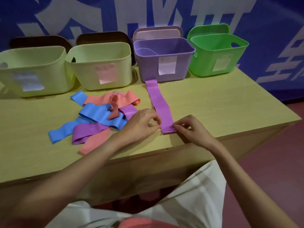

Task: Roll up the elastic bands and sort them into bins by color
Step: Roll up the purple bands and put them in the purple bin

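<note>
A purple elastic band [158, 101] lies stretched flat on the wooden table [222, 99], running from the purple bin [164, 63] toward the front edge. My left hand [141, 124] pinches the band's near end on its left side. My right hand [190, 127] pinches the same end on its right side, where a small fold shows. To the left lies a loose pile [102, 116] of blue, pink and purple bands.
Along the back stand two pale yellow bins [32, 71] [102, 68], the purple bin and a green bin [217, 53], each with a paper label. A blue wall rises behind them. The table's front edge runs just below my hands.
</note>
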The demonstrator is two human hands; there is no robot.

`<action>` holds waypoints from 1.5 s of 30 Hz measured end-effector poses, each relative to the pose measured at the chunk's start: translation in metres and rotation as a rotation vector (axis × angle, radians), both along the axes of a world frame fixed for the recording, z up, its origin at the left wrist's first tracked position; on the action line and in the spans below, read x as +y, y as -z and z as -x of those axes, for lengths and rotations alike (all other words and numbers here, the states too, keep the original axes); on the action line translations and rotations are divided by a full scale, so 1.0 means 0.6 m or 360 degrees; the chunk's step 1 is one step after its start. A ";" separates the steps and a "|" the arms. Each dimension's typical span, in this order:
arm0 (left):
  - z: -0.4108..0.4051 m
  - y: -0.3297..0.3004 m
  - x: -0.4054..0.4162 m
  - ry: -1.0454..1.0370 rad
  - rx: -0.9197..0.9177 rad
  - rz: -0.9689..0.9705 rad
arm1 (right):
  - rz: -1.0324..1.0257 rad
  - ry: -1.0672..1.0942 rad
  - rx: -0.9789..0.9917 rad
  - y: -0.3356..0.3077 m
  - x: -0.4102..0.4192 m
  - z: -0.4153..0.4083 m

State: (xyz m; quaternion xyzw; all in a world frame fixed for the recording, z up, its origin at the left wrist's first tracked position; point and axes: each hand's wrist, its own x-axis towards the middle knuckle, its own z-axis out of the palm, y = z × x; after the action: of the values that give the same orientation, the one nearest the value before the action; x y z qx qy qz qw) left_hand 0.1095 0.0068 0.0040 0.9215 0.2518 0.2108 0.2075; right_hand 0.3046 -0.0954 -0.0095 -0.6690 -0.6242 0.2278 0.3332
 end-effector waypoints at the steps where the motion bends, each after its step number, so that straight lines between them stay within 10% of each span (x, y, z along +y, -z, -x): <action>1: 0.007 0.002 -0.012 0.0033 0.0007 -0.0001 | -0.0009 -0.0016 -0.0009 -0.002 -0.004 -0.003; 45: 0.029 0.063 -0.090 -0.0079 -0.0040 -0.0916 | -0.0777 -0.0079 -0.0669 0.067 -0.057 0.044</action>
State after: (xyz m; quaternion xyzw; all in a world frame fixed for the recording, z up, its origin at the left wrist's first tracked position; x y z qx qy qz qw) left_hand 0.0923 -0.0474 -0.0340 0.9333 0.2014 0.2901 -0.0647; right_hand 0.2784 -0.1298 -0.0498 -0.5864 -0.7316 -0.0638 0.3418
